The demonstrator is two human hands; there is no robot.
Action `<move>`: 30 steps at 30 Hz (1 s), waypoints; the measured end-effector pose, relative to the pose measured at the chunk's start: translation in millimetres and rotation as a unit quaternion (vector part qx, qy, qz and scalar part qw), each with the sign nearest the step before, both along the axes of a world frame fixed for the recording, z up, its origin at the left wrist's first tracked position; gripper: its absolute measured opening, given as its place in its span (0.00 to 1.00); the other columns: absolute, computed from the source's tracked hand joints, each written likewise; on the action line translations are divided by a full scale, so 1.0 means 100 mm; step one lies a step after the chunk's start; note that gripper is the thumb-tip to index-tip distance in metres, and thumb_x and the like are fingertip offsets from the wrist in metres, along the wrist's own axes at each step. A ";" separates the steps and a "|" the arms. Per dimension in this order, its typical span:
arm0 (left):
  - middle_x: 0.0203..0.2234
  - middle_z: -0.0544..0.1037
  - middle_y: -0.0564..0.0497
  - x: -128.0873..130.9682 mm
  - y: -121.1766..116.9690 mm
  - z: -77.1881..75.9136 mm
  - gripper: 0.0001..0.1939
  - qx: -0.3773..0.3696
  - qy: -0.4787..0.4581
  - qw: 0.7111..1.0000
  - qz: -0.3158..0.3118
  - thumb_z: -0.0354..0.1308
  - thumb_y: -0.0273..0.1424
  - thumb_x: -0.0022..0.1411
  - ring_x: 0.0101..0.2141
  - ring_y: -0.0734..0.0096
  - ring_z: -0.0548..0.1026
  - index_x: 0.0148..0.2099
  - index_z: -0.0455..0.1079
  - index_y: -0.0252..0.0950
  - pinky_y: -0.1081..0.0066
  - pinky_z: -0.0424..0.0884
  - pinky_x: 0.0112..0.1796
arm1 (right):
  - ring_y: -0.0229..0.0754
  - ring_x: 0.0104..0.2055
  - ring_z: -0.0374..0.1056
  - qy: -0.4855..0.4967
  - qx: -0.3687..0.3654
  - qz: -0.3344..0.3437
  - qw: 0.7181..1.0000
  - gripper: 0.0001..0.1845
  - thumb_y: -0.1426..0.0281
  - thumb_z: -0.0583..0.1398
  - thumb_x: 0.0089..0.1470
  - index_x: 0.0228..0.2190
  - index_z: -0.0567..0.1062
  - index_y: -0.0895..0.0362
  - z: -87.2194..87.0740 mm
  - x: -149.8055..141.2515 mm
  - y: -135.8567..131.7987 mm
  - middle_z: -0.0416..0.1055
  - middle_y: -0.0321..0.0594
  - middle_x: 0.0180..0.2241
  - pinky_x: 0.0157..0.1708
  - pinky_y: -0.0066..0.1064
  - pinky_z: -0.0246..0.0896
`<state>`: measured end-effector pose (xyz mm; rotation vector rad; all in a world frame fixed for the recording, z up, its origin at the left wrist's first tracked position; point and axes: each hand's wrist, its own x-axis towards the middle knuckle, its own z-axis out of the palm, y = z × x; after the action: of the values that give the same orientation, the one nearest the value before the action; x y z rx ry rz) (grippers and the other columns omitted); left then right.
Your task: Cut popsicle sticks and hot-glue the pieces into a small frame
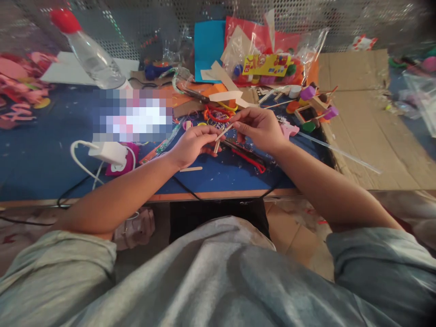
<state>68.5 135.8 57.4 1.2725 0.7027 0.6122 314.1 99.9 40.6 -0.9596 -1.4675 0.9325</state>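
Observation:
My left hand [195, 144] and my right hand [261, 129] meet over the middle of the blue table. Between their fingertips is a thin wooden craft stick [225, 131], slanting up to the right. Its lower left end is pinched by my left hand, its upper right end by my right. A short wooden piece [216, 146] shows below my left fingers; whether it is joined to the stick I cannot tell. Another craft stick [190, 169] lies flat near my left wrist. Scissors with red handles [250, 161] rest on the table under my hands.
A water bottle [97, 61] and a white charger [108, 153] with its cable stand at the left. A pink glue gun [289, 130] lies beyond my right wrist. Farther right are a small wooden model [311, 113] with coloured caps and a cardboard sheet [378, 136]. Paper and bags line the back.

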 end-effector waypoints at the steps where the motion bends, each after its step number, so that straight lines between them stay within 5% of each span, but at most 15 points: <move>1: 0.39 0.85 0.47 0.00 0.00 -0.01 0.07 0.003 0.002 1.000 0.000 0.69 0.31 0.64 0.32 0.71 0.83 0.43 0.80 0.34 0.71 0.82 0.32 | 0.35 0.22 0.71 -0.025 0.017 -0.010 1.000 0.25 0.46 0.77 0.58 0.40 0.86 0.55 0.00 0.00 -0.01 0.79 0.35 0.27 0.22 0.30 0.64; 7: 0.35 0.83 0.49 0.01 0.02 -0.01 0.09 0.028 0.006 1.000 -0.013 0.73 0.34 0.60 0.33 0.70 0.81 0.40 0.81 0.34 0.71 0.79 0.34 | 0.37 0.29 0.71 -0.135 0.121 -0.043 0.983 0.19 0.51 0.73 0.65 0.39 0.87 0.54 -0.01 -0.02 -0.07 0.83 0.41 0.36 0.27 0.32 0.65; 13: 0.27 0.78 0.53 -0.01 0.10 -0.07 0.05 0.188 0.064 0.980 0.028 0.66 0.29 0.64 0.27 0.75 0.70 0.39 0.83 0.36 0.72 0.67 0.31 | 0.35 0.21 0.69 -0.011 0.060 -0.018 0.998 0.23 0.44 0.75 0.61 0.40 0.84 0.51 -0.05 0.01 0.01 0.74 0.32 0.26 0.20 0.30 0.62; 18: 0.35 0.86 0.51 -0.04 0.16 -0.13 0.08 0.344 0.137 0.928 0.046 0.65 0.22 0.61 0.31 0.73 0.76 0.41 0.84 0.36 0.71 0.73 0.37 | 0.34 0.22 0.68 0.038 0.036 -0.045 0.998 0.24 0.45 0.77 0.59 0.39 0.83 0.51 -0.08 0.09 0.12 0.77 0.34 0.30 0.18 0.31 0.62; 24: 0.36 0.84 0.51 -0.06 0.23 -0.16 0.07 0.387 0.107 0.911 0.095 0.64 0.20 0.64 0.34 0.73 0.79 0.42 0.78 0.37 0.71 0.73 0.37 | 0.33 0.21 0.66 0.055 0.016 -0.045 0.997 0.26 0.43 0.78 0.56 0.38 0.83 0.51 -0.11 0.10 0.16 0.77 0.34 0.30 0.17 0.31 0.60; 30: 0.35 0.85 0.53 -0.11 0.16 -0.14 0.15 0.441 0.211 0.871 0.047 0.67 0.21 0.63 0.35 0.65 0.82 0.50 0.74 0.40 0.66 0.73 0.38 | 0.33 0.20 0.64 0.038 0.015 -0.047 0.998 0.28 0.42 0.78 0.54 0.37 0.83 0.51 -0.11 0.08 0.15 0.71 0.31 0.26 0.17 0.30 0.58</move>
<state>57.8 152.1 43.0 2.2842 0.8812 0.7817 322.2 115.2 29.6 -0.9527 -1.3562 0.8667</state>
